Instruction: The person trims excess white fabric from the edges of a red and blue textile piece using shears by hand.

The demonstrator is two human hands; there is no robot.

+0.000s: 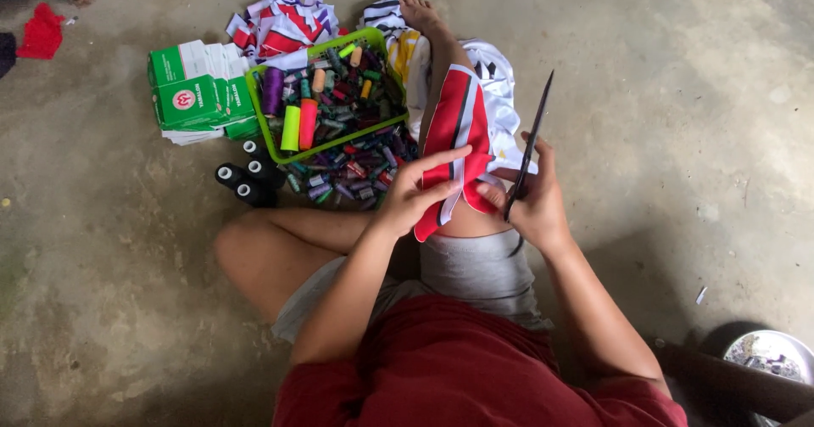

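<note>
I sit on a concrete floor with one leg stretched out. A red, white and black fabric piece (456, 130) lies draped over my shin. My left hand (415, 194) rests on its lower part, fingers spread and pinching the cloth. My right hand (530, 198) grips a pair of black scissors (530, 143), blades pointing up and away, just right of the fabric; its thumb touches the cloth's edge.
A green basket (270, 130) full of thread spools stands ahead left, with more small spools spilled below it. Black thread cones (246, 177), green and white boxes (197, 88), fabric scraps (284, 20), white printed cloth (500, 79) under my leg, a round metal object (767, 351) at lower right.
</note>
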